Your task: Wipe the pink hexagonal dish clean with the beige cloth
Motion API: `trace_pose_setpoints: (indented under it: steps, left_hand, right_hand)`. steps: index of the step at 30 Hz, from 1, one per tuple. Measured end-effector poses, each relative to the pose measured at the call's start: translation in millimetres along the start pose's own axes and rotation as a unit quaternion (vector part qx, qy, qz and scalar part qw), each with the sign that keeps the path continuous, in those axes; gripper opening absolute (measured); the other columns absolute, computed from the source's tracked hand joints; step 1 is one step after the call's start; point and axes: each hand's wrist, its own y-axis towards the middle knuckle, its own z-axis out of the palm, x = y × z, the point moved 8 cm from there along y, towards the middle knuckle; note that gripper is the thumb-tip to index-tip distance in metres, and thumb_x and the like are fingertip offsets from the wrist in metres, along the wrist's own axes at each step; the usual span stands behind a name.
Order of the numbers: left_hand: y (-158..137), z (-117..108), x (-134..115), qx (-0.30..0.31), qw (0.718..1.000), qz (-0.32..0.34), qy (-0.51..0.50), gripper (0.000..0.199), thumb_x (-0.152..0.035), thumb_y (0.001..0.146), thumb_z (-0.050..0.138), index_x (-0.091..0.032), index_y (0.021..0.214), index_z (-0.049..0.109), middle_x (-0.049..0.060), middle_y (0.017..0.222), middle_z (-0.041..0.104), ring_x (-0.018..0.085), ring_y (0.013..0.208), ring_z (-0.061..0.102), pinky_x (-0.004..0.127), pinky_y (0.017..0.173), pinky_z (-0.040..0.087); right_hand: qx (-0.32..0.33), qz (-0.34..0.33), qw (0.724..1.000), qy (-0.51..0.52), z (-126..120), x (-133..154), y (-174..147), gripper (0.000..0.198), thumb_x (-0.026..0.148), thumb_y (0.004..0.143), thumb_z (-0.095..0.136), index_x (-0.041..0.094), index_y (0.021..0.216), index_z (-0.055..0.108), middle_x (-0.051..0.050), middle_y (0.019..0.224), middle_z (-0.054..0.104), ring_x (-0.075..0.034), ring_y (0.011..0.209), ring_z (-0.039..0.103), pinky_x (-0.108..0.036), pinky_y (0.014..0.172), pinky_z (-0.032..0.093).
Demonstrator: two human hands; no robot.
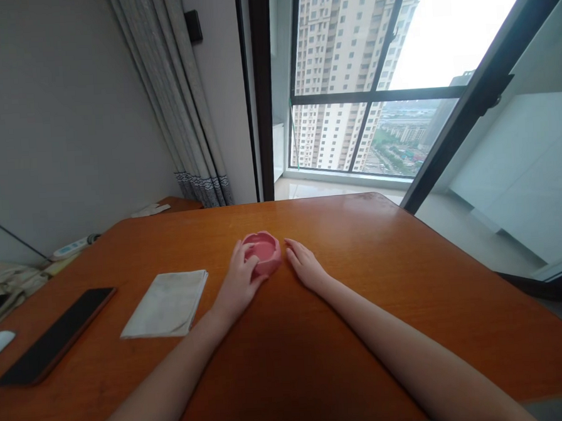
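Observation:
A small pink ashtray (pixel 265 251), round with a notched, scalloped rim, stands upright on the wooden table (pixel 339 232). My left hand (pixel 241 276) grips its left side, with fingers over the rim and the thumb against the near wall. Just right of the ashtray, a small gap away, my right hand (pixel 306 263) lies on the tabletop. Its fingers are stretched out and it holds nothing.
Left of my left forearm lies a folded white cloth (pixel 166 304). Farther left is a long black tray-like board (pixel 56 335). A white power strip (pixel 73 247) sits past the table's left edge. Behind the table are a grey curtain (pixel 171 84) and a window (pixel 375 130).

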Motion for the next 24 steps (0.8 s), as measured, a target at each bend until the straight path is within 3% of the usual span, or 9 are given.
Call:
trace_pose_setpoints:
  steps: [3,6,16,20,24]
  left_hand:
    - [-2,18,-24,0.031,0.998,0.034,-0.035,0.011,-0.026,0.079,0.058,-0.018,0.086,0.053,0.009,0.138,0.036,0.032,0.139,0.016,0.053,0.111,0.026]
    - [-2,23,-30,0.039,0.997,0.042,-0.049,0.01,-0.024,0.079,0.059,-0.019,0.086,0.054,0.009,0.137,0.037,0.032,0.139,0.016,0.055,0.111,0.026]
    - [4,34,-18,0.044,0.995,0.037,-0.079,0.018,-0.027,0.078,0.061,-0.019,0.093,0.055,0.012,0.142,0.034,0.032,0.14,0.014,0.056,0.11,0.025]
    - [3,34,-14,0.043,0.995,0.034,-0.088,0.038,-0.033,0.08,0.06,-0.019,0.113,0.049,0.013,0.149,0.023,0.028,0.141,0.013,0.049,0.112,0.024]
    - [4,17,-17,0.058,0.996,0.052,-0.051,0.061,-0.038,0.083,0.054,-0.021,0.137,0.031,0.011,0.151,0.021,0.026,0.14,0.016,0.045,0.112,0.024]
  right_hand:
    - [-0.015,-0.008,0.997,0.079,-4,9,-3,0.042,0.037,0.095,0.029,0.021,0.129,0.045,-0.008,0.132,0.051,-0.018,0.124,0.045,-0.037,0.107,0.032]
    - [-0.021,-0.055,0.993,0.099,-6,22,-6,0.041,0.034,0.092,0.038,0.022,0.13,0.045,-0.007,0.132,0.052,-0.017,0.123,0.044,-0.036,0.107,0.032]
    - [-0.049,-0.034,0.996,0.071,-3,10,0,0.043,0.027,0.088,0.039,0.021,0.129,0.048,-0.008,0.131,0.053,-0.019,0.122,0.046,-0.04,0.107,0.032]
    - [-0.058,-0.014,0.996,0.07,-2,5,0,0.044,0.026,0.087,0.038,0.018,0.129,0.049,-0.01,0.131,0.052,-0.019,0.123,0.045,-0.039,0.108,0.031]
    - [-0.058,-0.012,0.996,0.059,-5,4,0,0.046,0.022,0.085,0.038,0.018,0.129,0.049,-0.01,0.131,0.052,-0.019,0.123,0.045,-0.04,0.109,0.031]
